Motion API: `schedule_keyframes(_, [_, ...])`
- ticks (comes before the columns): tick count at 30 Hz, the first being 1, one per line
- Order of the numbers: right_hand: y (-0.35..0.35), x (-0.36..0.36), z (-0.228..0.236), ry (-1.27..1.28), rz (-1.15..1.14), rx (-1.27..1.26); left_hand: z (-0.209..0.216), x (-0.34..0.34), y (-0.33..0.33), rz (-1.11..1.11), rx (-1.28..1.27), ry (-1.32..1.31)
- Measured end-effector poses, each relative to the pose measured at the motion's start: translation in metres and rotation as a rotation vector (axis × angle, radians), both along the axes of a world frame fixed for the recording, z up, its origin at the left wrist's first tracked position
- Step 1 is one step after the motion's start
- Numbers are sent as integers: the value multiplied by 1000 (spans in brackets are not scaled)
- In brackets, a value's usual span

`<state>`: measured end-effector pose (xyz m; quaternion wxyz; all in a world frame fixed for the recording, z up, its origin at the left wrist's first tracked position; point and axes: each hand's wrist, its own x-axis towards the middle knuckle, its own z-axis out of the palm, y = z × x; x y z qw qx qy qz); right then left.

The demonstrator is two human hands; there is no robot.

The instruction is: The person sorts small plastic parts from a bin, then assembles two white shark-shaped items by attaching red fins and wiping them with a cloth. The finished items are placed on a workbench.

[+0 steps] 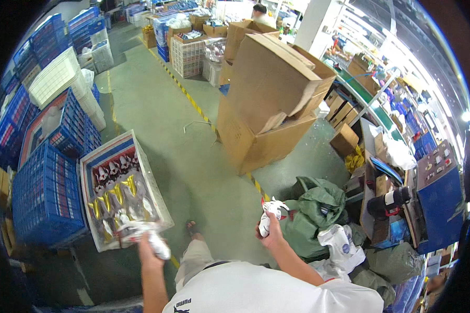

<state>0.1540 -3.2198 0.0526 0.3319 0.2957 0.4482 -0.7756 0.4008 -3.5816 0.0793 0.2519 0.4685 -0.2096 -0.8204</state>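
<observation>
My left hand [148, 255] is closed around a white figure-like item [160, 247] with some red on it, held over the near edge of a white-rimmed crate [152, 187]. Motion blurs that item, so its exact kind is unclear. Inside the crate lie gold star-like pieces [118, 195] in clear wrapping and a row of dark red and white items [109, 169]. Farther right, my right hand [271, 239] grips a second white item [268, 218] with red pointed parts, like a small figure. It is held up in front of my body, apart from the crate.
Blue crates [48, 193] stand stacked on the left. Tall cardboard boxes [266, 88] rise ahead. Dark green sacks [310, 219] and a white plastic bag [343, 248] lie at the right, beside a cluttered workbench. Yellow-black tape [188, 96] marks the floor. Another person [263, 16] is far back.
</observation>
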Motion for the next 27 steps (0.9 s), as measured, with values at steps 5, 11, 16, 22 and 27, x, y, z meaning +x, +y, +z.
schedule_keyframes(5, [-164,-39,38,-29,348,19,10,-111,-89,-308,29,-55])
schedule_keyframes(11, [-273,-146,71,-66,210,-70,108,-176,-295,81,-380,-27])
schedule_keyframes(16, [-372,-253,43,-83,51,75,82,-263,-372,107,-337,31])
schedule_keyframes(22, [-529,-366,27,-47,471,-65,24,-424,-368,-259,-127,-204])
schedule_keyframes(27, [-609,-512,59,17,481,-34,64,-512,-481,30,-333,-78])
